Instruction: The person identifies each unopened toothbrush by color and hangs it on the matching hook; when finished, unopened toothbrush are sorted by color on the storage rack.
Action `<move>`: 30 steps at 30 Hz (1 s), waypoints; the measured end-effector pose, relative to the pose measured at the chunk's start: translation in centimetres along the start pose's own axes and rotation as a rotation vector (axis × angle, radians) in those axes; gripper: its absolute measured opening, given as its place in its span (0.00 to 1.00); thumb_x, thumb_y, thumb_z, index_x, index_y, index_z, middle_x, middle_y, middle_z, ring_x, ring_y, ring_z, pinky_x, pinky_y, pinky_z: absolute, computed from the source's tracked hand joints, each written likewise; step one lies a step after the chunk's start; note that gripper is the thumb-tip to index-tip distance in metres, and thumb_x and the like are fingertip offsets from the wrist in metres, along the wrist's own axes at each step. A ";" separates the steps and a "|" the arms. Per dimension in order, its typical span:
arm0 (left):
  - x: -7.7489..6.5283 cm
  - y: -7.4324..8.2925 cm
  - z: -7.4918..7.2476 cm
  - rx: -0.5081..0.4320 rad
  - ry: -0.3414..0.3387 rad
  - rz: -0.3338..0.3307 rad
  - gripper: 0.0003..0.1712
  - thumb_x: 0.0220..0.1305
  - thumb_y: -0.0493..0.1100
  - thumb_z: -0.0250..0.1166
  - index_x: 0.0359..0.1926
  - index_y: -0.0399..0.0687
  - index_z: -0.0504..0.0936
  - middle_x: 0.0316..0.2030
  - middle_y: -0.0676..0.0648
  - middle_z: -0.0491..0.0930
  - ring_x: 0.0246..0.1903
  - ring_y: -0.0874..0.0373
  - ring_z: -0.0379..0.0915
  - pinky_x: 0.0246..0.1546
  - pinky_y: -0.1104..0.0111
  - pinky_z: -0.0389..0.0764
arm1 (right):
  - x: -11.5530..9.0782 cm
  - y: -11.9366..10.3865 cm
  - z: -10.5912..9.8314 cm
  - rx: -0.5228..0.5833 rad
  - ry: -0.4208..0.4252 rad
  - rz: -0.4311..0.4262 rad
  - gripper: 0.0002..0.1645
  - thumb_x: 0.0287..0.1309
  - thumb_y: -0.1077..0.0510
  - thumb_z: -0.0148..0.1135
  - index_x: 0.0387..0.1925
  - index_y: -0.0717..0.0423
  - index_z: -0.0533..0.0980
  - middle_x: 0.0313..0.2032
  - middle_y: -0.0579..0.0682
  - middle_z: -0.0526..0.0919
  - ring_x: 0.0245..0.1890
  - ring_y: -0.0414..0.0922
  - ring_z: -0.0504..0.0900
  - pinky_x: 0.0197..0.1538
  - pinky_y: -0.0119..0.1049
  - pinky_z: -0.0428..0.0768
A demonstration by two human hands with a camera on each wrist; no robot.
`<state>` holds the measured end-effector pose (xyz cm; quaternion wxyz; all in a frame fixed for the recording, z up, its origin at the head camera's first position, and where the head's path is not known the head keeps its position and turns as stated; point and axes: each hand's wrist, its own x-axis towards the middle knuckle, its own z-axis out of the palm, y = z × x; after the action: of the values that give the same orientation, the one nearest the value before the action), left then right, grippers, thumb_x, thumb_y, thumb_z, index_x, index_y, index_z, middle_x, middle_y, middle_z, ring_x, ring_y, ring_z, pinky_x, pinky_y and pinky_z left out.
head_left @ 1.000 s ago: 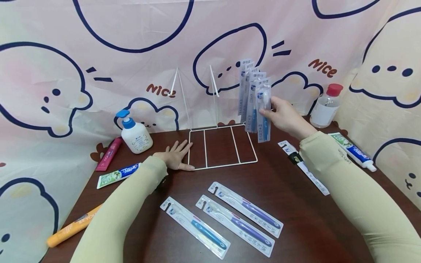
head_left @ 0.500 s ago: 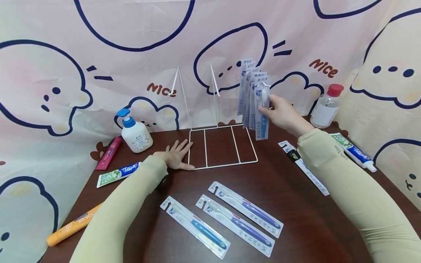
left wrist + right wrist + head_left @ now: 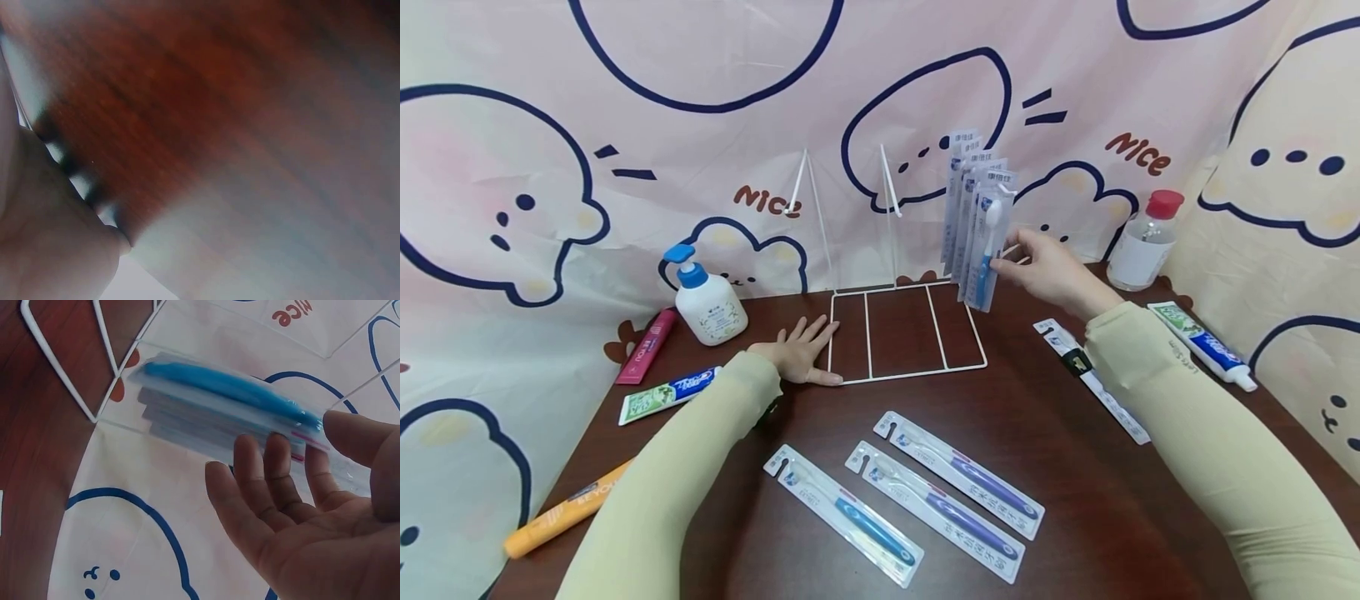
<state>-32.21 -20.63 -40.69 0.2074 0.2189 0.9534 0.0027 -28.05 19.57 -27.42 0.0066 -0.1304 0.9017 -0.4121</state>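
Several packaged toothbrushes (image 3: pixel 987 250) hang upright in a row, one behind another, on the right arm of a white wire rack (image 3: pixel 889 380). The front one has a blue handle, clear in the right wrist view as a blue toothbrush (image 3: pixel 231 394). My right hand (image 3: pixel 1048 265) is at the front pack's right edge, fingers loosely bent, thumb and fingertips close to or touching it. In the right wrist view the right hand (image 3: pixel 312 519) has its fingers spread apart. My left hand (image 3: pixel 797 353) rests on the table with fingers spread, against the rack base's left side.
Three packaged toothbrushes (image 3: pixel 936 508) lie on the table in front. Left are a pump bottle (image 3: pixel 711 308), a pink tube (image 3: pixel 646 348), toothpaste (image 3: pixel 666 396) and an orange tube (image 3: pixel 568 510). Right are a red-capped bottle (image 3: pixel 1144 246), toothpaste (image 3: pixel 1202 343) and another toothbrush pack (image 3: pixel 1105 396).
The front toothbrush pack has swung round and shifted slightly left, and my right hand's hold on it has loosened, the fingers now at its edge. My left hand stays put.
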 end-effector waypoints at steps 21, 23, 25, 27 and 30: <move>1.2 -0.8 -0.4 0.008 0.005 0.003 0.67 0.37 0.86 0.46 0.70 0.63 0.26 0.70 0.49 0.23 0.67 0.42 0.19 0.58 0.39 0.35 | -11.6 -3.6 11.4 -0.474 -0.169 -0.343 0.12 0.52 0.58 0.64 0.39 0.57 0.81 0.36 0.50 0.83 0.37 0.47 0.80 0.41 0.43 0.77; 1.3 -0.9 -0.2 0.013 0.002 0.000 0.68 0.36 0.86 0.46 0.70 0.64 0.26 0.70 0.50 0.23 0.67 0.43 0.18 0.59 0.39 0.36 | -12.9 -4.1 13.0 -0.490 -0.206 -0.386 0.13 0.52 0.57 0.64 0.39 0.58 0.81 0.35 0.50 0.82 0.36 0.46 0.80 0.41 0.41 0.77; 1.4 -0.9 0.0 0.004 0.000 -0.001 0.68 0.35 0.86 0.48 0.70 0.64 0.26 0.70 0.50 0.23 0.67 0.43 0.18 0.59 0.39 0.36 | -13.8 -4.4 14.3 -0.527 -0.214 -0.444 0.11 0.51 0.56 0.65 0.36 0.58 0.81 0.31 0.49 0.81 0.32 0.45 0.80 0.36 0.40 0.78; 1.3 -1.0 0.2 -0.004 -0.002 -0.006 0.68 0.35 0.86 0.49 0.70 0.65 0.26 0.70 0.50 0.23 0.67 0.43 0.18 0.59 0.39 0.36 | -14.6 -4.7 15.3 -0.579 -0.212 -0.492 0.10 0.50 0.54 0.65 0.31 0.56 0.81 0.26 0.47 0.78 0.27 0.43 0.78 0.31 0.39 0.77; 1.2 -1.0 0.5 -0.010 -0.001 -0.016 0.68 0.36 0.85 0.49 0.70 0.65 0.27 0.70 0.50 0.24 0.67 0.44 0.18 0.59 0.40 0.35 | -15.2 -4.9 16.4 -0.670 -0.217 -0.534 0.11 0.47 0.51 0.67 0.26 0.54 0.79 0.23 0.46 0.73 0.21 0.43 0.74 0.27 0.39 0.75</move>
<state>-33.40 -21.08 -41.74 0.2090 0.2101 0.9551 0.0058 -10.25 8.05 -36.05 -0.0479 -0.3962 0.9144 -0.0683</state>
